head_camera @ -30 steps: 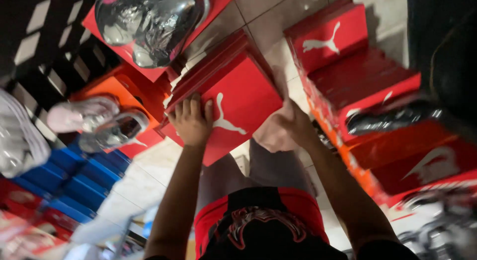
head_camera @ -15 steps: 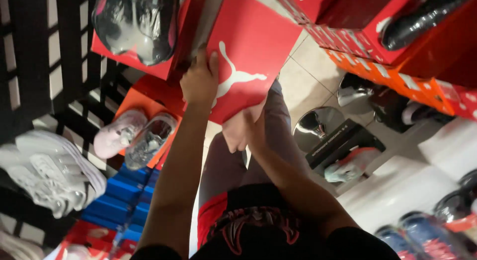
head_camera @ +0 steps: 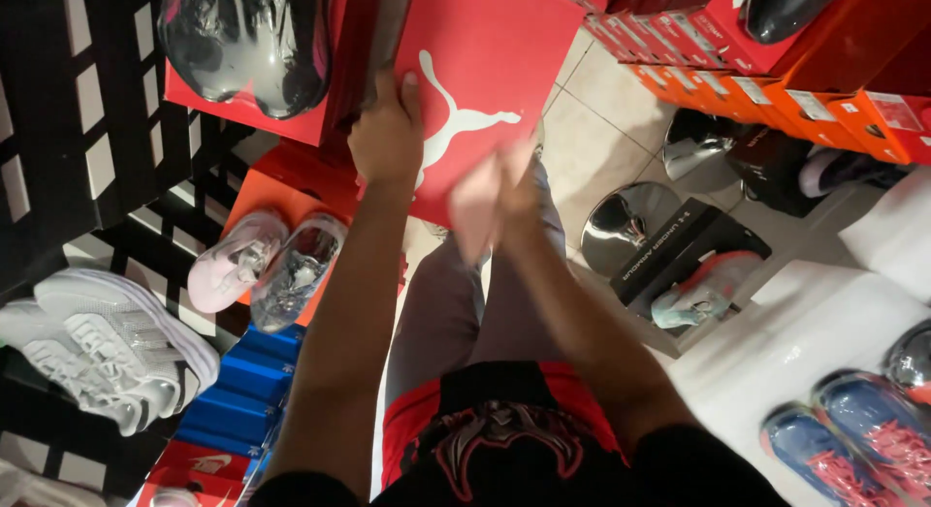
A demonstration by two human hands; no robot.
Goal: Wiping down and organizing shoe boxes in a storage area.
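red cardboard fills the top middle of the view: a red shoebox (head_camera: pixel 485 71) with a white leaping-cat mark on its lid, held up in front of the person. the left hand (head_camera: pixel 386 134) reaches up with the arm nearly straight, its grip closed over the box's left edge, fingers curled onto the lid and side. the right hand (head_camera: pixel 495 192) is blurred; it lies flat against the box's lower edge, fingers stretched out, and whether its grip is closed cannot be told. both forearms rise from a dark shirt with a red and black print (head_camera: pixel 495 439).

just left of the held box, a second red box (head_camera: pixel 242 105) carries a glossy dark shoe (head_camera: pixel 247 42) wrapped in clear film. below it an orange box (head_camera: pixel 291 182) bears a pale pink sneaker (head_camera: pixel 233 260) and a film-wrapped shoe (head_camera: pixel 301 269). blue boxes (head_camera: pixel 242 391) stack lower down. white sneakers (head_camera: pixel 107 342) sit on a black grid rack (head_camera: pixel 58 129) at far left. orange boxes (head_camera: pixel 776 95) line the upper right, with blue sneakers (head_camera: pixel 853 444) on a white shelf (head_camera: pixel 795 342).
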